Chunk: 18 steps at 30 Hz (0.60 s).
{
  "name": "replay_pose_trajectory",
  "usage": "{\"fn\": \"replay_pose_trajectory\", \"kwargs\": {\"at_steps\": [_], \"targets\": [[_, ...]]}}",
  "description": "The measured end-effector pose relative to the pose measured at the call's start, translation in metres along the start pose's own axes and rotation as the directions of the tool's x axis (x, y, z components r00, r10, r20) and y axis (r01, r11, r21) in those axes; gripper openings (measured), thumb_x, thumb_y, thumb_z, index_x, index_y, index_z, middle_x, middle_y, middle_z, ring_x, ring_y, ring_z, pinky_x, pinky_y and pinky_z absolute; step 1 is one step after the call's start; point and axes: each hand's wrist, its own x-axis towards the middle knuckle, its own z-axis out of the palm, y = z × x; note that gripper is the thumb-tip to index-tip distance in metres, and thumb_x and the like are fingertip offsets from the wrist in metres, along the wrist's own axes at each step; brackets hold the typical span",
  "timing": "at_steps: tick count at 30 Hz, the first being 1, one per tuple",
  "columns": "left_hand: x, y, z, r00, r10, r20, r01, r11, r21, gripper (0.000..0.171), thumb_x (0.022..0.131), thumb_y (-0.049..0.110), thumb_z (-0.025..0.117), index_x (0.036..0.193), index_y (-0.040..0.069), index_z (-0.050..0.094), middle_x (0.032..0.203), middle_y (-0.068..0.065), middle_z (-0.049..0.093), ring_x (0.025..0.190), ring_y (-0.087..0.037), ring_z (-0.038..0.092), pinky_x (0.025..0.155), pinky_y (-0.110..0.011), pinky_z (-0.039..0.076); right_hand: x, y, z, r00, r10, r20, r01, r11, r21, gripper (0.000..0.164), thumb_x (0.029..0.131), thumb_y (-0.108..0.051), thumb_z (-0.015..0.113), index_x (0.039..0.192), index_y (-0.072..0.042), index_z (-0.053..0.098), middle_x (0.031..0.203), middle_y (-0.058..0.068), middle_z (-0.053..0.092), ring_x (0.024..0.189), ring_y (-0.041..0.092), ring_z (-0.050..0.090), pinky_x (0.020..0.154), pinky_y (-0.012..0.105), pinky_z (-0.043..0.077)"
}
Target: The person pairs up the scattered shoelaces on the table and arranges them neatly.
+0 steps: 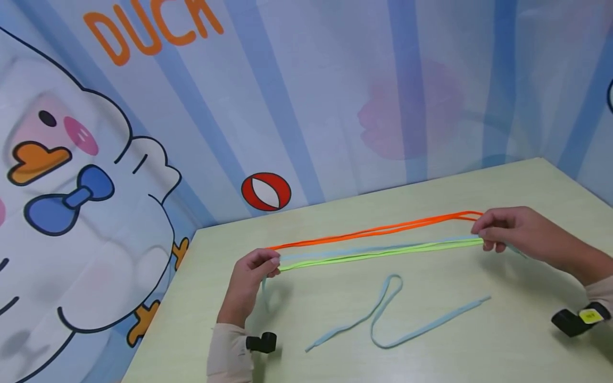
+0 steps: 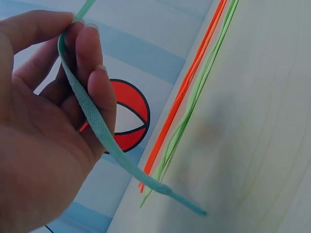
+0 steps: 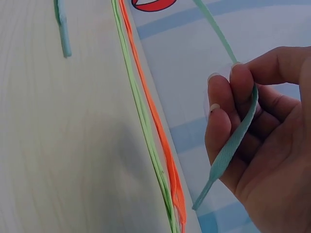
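Observation:
A light blue shoelace is stretched nearly straight between the two hands over the table. My left hand pinches it near one end between thumb and fingertips, and the tail hangs down past the palm in the left wrist view. Near the other end, my right hand pinches it the same way; its tail dangles across the fingers in the right wrist view. Below and behind the taut lace, orange laces and yellow-green laces lie lengthwise on the table, side by side.
Nearer the front of the table, a second light blue shoelace lies in a loose bend. A printed cloth backdrop with a duck and a ball rises behind the table edge. Each wrist carries a small black camera.

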Motion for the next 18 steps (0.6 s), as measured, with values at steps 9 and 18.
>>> {"fn": "replay_pose_trajectory", "kwargs": {"at_steps": [9, 18], "targets": [[0.001, -0.005, -0.006, 0.999, -0.038, 0.003, 0.038, 0.996, 0.077, 0.021, 0.098, 0.014, 0.065, 0.115, 0.002, 0.070, 0.116, -0.011, 0.062, 0.095, -0.028, 0.065, 0.098, -0.049, 0.047, 0.002, 0.007, 0.000, 1.000, 0.010, 0.016, -0.009, 0.998, -0.067, 0.018, 0.102, -0.014, 0.059, 0.111, 0.001, 0.065, 0.088, 0.008, 0.067, 0.078, 0.023, 0.063, 0.068, 0.032, 0.054], [0.002, -0.010, -0.009, 0.995, -0.094, 0.025, 0.089, 0.984, 0.155, 0.023, 0.097, 0.011, 0.065, 0.117, 0.002, 0.070, 0.114, -0.014, 0.066, 0.095, -0.026, 0.064, 0.098, -0.049, 0.046, 0.004, 0.014, 0.004, 0.998, 0.049, 0.049, -0.040, 0.985, -0.165, 0.015, 0.100, -0.012, 0.058, 0.110, -0.002, 0.065, 0.088, 0.005, 0.064, 0.077, 0.019, 0.060, 0.066, 0.031, 0.052]]}}
